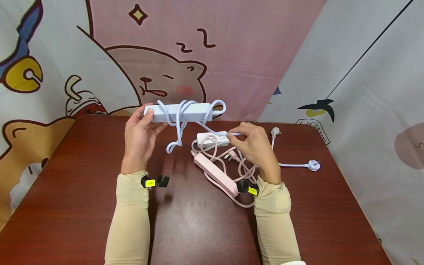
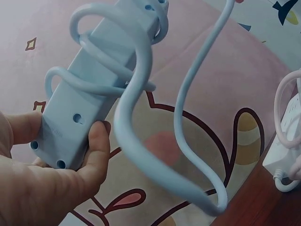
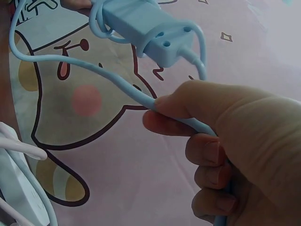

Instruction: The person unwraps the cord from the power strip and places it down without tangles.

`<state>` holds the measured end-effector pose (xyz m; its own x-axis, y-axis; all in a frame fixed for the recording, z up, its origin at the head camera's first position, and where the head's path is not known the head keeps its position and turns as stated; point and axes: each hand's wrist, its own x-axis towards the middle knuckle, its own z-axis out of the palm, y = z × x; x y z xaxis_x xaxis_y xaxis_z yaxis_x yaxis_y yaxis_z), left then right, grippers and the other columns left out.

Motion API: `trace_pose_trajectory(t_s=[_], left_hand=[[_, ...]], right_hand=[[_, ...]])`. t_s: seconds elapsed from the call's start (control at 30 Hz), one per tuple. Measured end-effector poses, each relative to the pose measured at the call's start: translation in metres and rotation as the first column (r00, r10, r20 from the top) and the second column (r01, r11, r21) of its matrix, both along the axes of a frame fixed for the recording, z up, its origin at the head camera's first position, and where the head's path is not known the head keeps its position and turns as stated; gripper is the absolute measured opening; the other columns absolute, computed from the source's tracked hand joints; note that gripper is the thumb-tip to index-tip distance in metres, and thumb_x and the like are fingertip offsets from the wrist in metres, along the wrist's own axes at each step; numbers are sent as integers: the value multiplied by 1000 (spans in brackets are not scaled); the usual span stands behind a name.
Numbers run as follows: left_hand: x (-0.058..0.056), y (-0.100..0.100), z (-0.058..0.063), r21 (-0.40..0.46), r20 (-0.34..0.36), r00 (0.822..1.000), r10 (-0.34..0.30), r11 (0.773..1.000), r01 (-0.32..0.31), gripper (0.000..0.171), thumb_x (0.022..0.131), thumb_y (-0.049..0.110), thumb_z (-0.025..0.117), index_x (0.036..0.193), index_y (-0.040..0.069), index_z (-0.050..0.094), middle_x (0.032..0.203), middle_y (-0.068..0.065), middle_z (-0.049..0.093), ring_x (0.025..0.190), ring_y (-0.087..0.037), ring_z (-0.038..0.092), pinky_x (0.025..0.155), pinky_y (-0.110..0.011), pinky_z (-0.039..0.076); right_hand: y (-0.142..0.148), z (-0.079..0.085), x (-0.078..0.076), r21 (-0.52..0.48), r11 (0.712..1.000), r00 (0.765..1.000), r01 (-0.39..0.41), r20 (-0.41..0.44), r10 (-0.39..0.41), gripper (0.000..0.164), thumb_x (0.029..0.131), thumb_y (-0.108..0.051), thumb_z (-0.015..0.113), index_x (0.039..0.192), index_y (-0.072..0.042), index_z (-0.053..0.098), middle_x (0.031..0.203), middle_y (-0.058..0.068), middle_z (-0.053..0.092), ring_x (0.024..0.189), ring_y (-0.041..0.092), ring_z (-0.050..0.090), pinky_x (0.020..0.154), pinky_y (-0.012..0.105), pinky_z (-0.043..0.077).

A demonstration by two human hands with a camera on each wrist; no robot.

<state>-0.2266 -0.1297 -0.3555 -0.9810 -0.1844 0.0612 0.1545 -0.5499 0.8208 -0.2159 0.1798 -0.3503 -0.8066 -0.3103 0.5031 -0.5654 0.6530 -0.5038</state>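
My left hand (image 1: 139, 138) grips the left end of a pale blue power strip (image 1: 195, 111), held up above the table's far edge. Its cord (image 2: 127, 113) winds loosely around the strip, and one loop hangs below it. In the right wrist view, my right hand (image 3: 225, 136) pinches that cord between thumb and index finger, the other fingers curled around it. Beneath and left of the right hand, a pink power strip (image 1: 216, 174) lies on the table among its tangled cord. A white power strip (image 1: 207, 139) lies behind it, partly covered by pink cord.
The dark wooden table (image 1: 82, 206) meets a cartoon-printed curtain (image 1: 251, 48) at its far edge. On the right lie a pale blue round plug (image 1: 313, 165) and a white plug (image 1: 275, 131). A pink plug (image 1: 232, 156) sits within the tangle.
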Motion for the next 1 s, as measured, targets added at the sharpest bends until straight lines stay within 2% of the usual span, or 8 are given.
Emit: trace_pose_trajectory(t_s=[0.13, 0.43, 0.7, 0.77, 0.87, 1.0], left_hand=[[-1, 0, 0, 32, 5, 1000, 26, 999, -26, 20, 104, 14, 55, 122, 7, 59, 111, -10, 57, 85, -18, 69, 81, -34, 60], [1, -1, 0, -9, 1, 997, 79, 997, -79, 22, 105, 14, 55, 125, 6, 58, 121, -11, 54, 98, -21, 67, 88, -33, 60], [2, -2, 0, -10, 18, 995, 98, 995, -98, 21, 104, 14, 56, 124, 8, 59, 124, -10, 55, 103, -23, 66, 91, -34, 59], [2, -2, 0, -9, 19, 995, 102, 995, -102, 22, 104, 14, 56, 124, 7, 59, 124, -10, 56, 104, -23, 66, 91, -34, 59], [2, -3, -1, -11, 17, 994, 108, 994, -108, 24, 104, 14, 56, 126, 6, 58, 125, -10, 55, 104, -24, 66, 90, -34, 59], [1, -4, -2, -2, 11, 994, 109, 994, -108, 25, 103, 15, 57, 127, 5, 58, 127, -11, 53, 105, -25, 64, 91, -35, 59]], right_hand=[[1, 1, 1, 27, 999, 1000, -19, 21, 18, 8, 87, -12, 75, 91, -6, 80, 76, 4, 68, 64, 13, 47, 61, 28, 40], [16, 14, 12, -12, 999, 989, -39, 145, 40, 8, 88, -10, 73, 90, -13, 80, 75, -3, 64, 61, 9, 46, 58, 21, 39], [23, 20, 17, 0, 999, 971, -34, 236, 33, 12, 91, -11, 68, 89, -15, 78, 84, -3, 70, 71, 8, 55, 65, 17, 44], [24, 21, 18, 13, 1000, 972, -15, 237, 12, 11, 91, -13, 68, 88, -16, 78, 84, -4, 70, 71, 9, 55, 66, 18, 44], [26, 22, 19, 19, 1000, 976, 6, 216, -10, 5, 90, -19, 74, 85, -17, 76, 74, -5, 62, 67, 8, 50, 61, 19, 41], [29, 24, 21, 23, 999, 985, 29, 169, -33, 11, 86, -23, 83, 80, -18, 74, 65, -5, 52, 60, 9, 46, 55, 22, 38]])
